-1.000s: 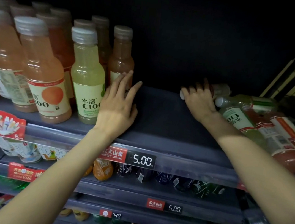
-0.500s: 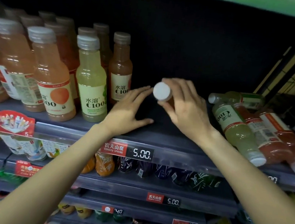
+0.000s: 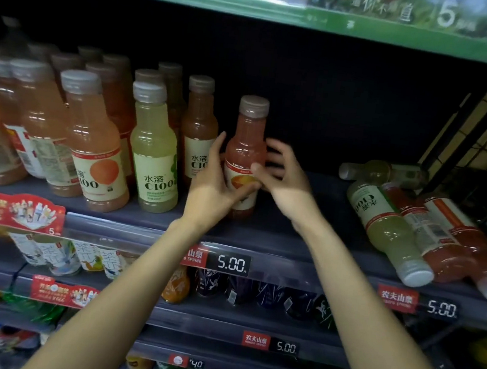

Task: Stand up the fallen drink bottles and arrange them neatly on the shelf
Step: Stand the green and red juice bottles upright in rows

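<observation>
while upright, pink bottle [image 3: 246,151] between hands

The upright bottle [image 3: 245,157] held pinkish-red drink under a greyish-white cap, its label white with a red band and an orange fruit picture. Beside it stood a pale yellow-green bottle [image 3: 155,155] with a cream label in dark lettering, and orange bottles [image 3: 93,147] whose white labels bore an orange circle. The fallen bottles [image 3: 420,230] were yellow-green and red, with white caps. The shelf [image 3: 290,239] was dark grey, its price tags [image 3: 217,261] red and black with white digits. A green strip [image 3: 258,5] ran overhead.
</observation>
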`<state>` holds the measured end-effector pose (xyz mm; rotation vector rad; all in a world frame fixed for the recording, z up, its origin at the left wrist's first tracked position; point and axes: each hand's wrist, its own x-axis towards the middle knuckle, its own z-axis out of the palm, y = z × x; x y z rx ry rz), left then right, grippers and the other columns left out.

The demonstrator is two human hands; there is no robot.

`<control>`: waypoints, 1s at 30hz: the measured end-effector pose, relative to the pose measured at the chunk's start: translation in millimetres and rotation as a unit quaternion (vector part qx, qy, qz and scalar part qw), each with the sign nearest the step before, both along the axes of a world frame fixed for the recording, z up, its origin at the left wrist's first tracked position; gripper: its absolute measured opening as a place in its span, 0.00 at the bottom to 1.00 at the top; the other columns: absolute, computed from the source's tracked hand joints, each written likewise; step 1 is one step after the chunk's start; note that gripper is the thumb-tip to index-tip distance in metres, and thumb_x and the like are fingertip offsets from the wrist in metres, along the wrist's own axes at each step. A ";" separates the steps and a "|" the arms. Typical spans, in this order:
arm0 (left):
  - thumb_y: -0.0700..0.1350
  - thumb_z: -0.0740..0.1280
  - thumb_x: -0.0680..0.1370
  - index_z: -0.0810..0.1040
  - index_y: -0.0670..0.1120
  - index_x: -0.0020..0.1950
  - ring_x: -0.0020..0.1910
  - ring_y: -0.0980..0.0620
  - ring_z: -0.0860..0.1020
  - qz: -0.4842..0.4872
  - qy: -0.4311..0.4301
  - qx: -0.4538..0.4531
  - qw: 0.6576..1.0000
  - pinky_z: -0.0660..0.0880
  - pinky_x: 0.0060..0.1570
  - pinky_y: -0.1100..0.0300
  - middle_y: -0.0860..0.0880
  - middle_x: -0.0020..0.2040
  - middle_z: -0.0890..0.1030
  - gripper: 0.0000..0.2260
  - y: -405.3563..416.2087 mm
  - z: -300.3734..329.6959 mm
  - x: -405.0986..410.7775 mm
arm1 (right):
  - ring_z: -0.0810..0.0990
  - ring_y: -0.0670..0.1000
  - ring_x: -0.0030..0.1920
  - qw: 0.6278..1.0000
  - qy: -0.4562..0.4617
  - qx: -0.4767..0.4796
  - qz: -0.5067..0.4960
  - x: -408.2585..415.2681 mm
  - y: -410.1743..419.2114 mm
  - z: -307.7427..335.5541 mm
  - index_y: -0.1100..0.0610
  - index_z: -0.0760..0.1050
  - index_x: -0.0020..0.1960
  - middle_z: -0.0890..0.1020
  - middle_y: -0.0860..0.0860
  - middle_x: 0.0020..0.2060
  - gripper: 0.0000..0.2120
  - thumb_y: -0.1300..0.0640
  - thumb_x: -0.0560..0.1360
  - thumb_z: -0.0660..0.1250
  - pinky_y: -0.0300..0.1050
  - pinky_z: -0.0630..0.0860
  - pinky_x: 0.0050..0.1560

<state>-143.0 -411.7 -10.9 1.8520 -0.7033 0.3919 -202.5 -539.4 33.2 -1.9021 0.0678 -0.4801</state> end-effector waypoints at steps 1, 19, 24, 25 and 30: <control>0.57 0.74 0.71 0.55 0.46 0.77 0.59 0.51 0.78 0.017 -0.032 0.010 0.999 0.75 0.54 0.62 0.47 0.66 0.75 0.43 2.6 -4.5 -0.6 | 0.76 0.44 0.53 1.000 0.000 0.016 0.007 -1.1 2.4 -10.3 0.50 0.63 0.71 0.76 0.50 0.60 0.26 0.59 0.76 0.68 0.40 0.76 0.53; 0.41 0.64 0.75 0.68 0.38 0.69 0.66 0.46 0.70 0.176 -0.157 -0.011 0.972 0.64 0.64 0.68 0.40 0.65 0.72 0.23 27.3 -14.1 -29.8 | 0.74 0.46 0.60 0.997 -0.027 -0.065 0.021 19.7 26.5 -34.0 0.53 0.68 0.68 0.74 0.50 0.62 0.22 0.56 0.76 0.68 0.40 0.73 0.57; 0.40 0.63 0.78 0.76 0.39 0.60 0.52 0.49 0.75 0.064 -0.274 0.037 0.959 0.70 0.53 0.60 0.45 0.53 0.81 0.12 6.0 -6.3 -39.3 | 0.72 0.50 0.60 0.951 -0.041 -0.303 -0.051 -26.7 -35.6 -31.2 0.53 0.73 0.62 0.75 0.49 0.59 0.14 0.56 0.77 0.65 0.43 0.70 0.58; 0.41 0.62 0.78 0.77 0.40 0.59 0.51 0.49 0.76 0.041 -0.282 0.061 0.957 0.72 0.51 0.59 0.46 0.51 0.82 0.12 -0.4 -5.6 -39.0 | 0.72 0.52 0.60 0.936 -0.035 -0.342 -0.077 -35.2 -48.6 -27.5 0.54 0.74 0.62 0.76 0.50 0.58 0.14 0.57 0.77 0.65 0.45 0.69 0.57; 0.54 0.57 0.75 0.78 0.44 0.58 0.48 0.40 0.79 0.057 -0.194 0.257 0.945 0.75 0.45 0.52 0.45 0.46 0.82 0.20 -37.1 -20.6 -33.8 | 0.77 0.64 0.48 0.750 0.052 -0.596 -0.282 -69.7 -109.4 -25.1 0.62 0.77 0.55 0.79 0.62 0.48 0.16 0.55 0.71 0.65 0.56 0.72 0.49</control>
